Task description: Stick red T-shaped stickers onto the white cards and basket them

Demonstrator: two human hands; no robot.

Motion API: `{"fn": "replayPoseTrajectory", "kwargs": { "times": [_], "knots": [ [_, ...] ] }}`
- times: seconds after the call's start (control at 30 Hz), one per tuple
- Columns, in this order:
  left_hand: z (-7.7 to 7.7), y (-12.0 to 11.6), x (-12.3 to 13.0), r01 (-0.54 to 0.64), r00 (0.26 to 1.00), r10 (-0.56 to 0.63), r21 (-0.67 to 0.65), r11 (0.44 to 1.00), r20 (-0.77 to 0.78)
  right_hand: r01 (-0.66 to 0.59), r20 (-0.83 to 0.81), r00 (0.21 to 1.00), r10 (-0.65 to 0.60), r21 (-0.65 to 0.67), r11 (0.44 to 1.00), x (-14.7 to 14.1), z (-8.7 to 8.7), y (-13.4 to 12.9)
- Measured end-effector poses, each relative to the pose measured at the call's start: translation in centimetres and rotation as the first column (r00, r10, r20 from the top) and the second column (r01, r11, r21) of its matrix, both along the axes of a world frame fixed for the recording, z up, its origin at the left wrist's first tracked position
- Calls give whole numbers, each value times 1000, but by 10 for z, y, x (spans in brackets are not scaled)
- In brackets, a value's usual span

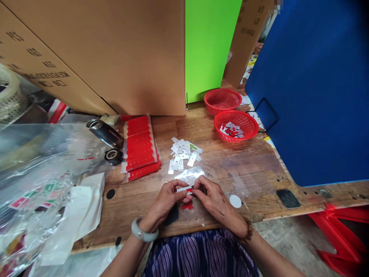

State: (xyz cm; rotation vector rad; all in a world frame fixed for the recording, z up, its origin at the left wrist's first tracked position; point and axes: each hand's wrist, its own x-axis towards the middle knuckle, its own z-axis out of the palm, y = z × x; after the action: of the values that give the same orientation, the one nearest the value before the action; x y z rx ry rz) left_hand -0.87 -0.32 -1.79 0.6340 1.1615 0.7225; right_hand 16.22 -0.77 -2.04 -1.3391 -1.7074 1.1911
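Near the table's front edge, my left hand (175, 194) pinches a small white rectangular plate (182, 189). My right hand (210, 194) meets it from the right, thumb and forefinger closed on a small red piece (189, 190) at the plate's edge. The fingertips hide part of both. Just below the hands, another red piece (186, 206) lies on the table. Beyond them is a loose pile of white plates (184, 152), some with a small hole, one with a green piece on it.
Stacked red sheets (140, 144) lie left of the pile, beside a dark flask (105, 132) and its cap (113, 156). Two red baskets (250, 132) stand at the back right, the nearer holding white and red pieces. A blue board (314, 96) edges the right; plastic bags (43, 154) cover the left.
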Motion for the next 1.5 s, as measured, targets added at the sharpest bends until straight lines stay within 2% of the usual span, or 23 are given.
{"fn": "replayPoseTrajectory", "kwargs": {
  "times": [0.23,0.3,0.43,0.57,0.7,1.1,1.33,1.5],
  "knots": [
    [-7,1,2,-5,993,15,84,996,-117,76,-6,997,-77,-115,990,-5,4,-4],
    [-6,2,2,-3,992,15,91,996,-127,83,1,996,-84,-111,990,-6,7,-6],
    [-6,2,1,-6,994,16,86,996,-107,113,15,994,-112,-58,992,-5,11,-6],
    [-5,1,-1,10,997,-7,47,999,-78,72,13,997,-71,-99,992,-3,11,-4],
    [-3,1,-2,19,999,-19,8,1000,-34,86,52,995,-81,-100,991,-3,11,-3],
    [-4,1,-1,5,999,-6,-8,1000,-38,90,142,985,-94,35,995,-4,2,-6],
    [-2,1,1,3,999,-3,2,1000,-51,89,117,989,-88,-5,996,-4,-6,-4],
    [-2,2,0,-12,998,11,-13,1000,-63,193,32,981,-193,-11,981,2,-16,1]
  ]
}}
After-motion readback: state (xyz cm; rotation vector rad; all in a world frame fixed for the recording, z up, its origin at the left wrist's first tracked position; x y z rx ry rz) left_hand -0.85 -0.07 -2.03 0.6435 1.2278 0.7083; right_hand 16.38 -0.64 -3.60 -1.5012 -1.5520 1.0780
